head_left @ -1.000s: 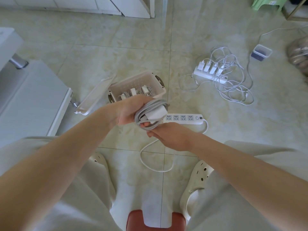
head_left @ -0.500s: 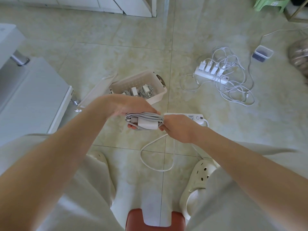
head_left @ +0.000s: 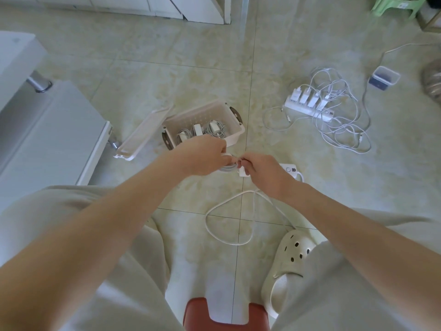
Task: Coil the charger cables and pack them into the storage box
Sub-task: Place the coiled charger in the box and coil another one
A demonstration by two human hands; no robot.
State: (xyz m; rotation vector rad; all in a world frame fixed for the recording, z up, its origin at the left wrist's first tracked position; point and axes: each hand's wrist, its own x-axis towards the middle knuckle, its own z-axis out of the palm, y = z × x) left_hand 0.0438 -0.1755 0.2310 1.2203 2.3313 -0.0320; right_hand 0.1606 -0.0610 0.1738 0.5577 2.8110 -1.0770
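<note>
My left hand (head_left: 205, 156) grips a coiled grey charger cable with its white adapter (head_left: 229, 167), mostly hidden under the fingers. My right hand (head_left: 265, 172) pinches the end of that bundle from the right. Just beyond the hands the white storage box (head_left: 229, 111) stands open on the floor, with three coiled chargers (head_left: 202, 130) inside. Its lid (head_left: 140, 137) leans against the box's left side. At the right, a power strip with several plugged chargers (head_left: 310, 101) lies in a tangle of white cables (head_left: 341, 130).
A second power strip (head_left: 290, 168) lies under my right hand, its white cord (head_left: 229, 216) looping toward my shoe (head_left: 286, 266). White furniture (head_left: 47, 130) stands at the left, a small clear container (head_left: 384, 77) far right, a red stool (head_left: 226, 314) below me.
Both hands have turned the charger bundle over and closed in on it. It is now mostly hidden under my fingers. The view has shifted slightly.
</note>
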